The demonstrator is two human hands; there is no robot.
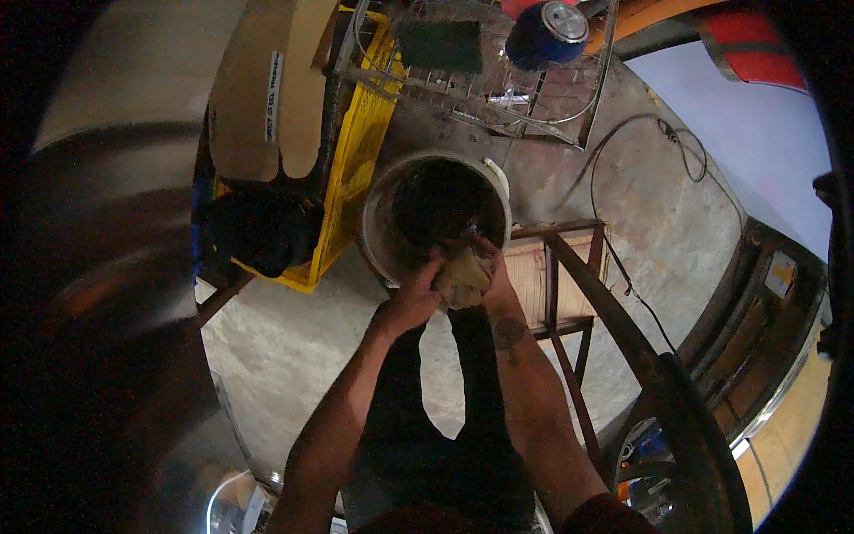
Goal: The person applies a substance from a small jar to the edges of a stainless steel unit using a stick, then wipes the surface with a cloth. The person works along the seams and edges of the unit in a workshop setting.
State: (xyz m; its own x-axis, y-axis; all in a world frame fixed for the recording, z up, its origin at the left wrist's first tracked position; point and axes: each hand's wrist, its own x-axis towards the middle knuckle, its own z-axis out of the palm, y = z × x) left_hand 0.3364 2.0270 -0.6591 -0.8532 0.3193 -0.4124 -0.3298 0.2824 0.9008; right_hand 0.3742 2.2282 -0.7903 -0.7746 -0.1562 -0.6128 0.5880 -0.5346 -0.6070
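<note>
Left hand (pixel 416 289): closed around a tan cloth (pixel 463 278).
Right hand (pixel 491 267): clamped on the same cloth.
Cloth position: held at the near rim of a white bucket (pixel 494 178).
Bucket: stood on concrete floor (pixel 276 347), beside a yellow crate (pixel 356 169).

A rough grey concrete floor (pixel 294 347) is spreading across a dimly lit workshop, with a black cable (pixel 623 178) snaking over it. A rusty metal frame (pixel 569 294) is standing at centre right, a wire rack (pixel 498 80) and a yellow crate (pixel 356 151) are sitting at the top, and what may be a blurred sheet of metal (pixel 116 133) is filling the left side.
</note>
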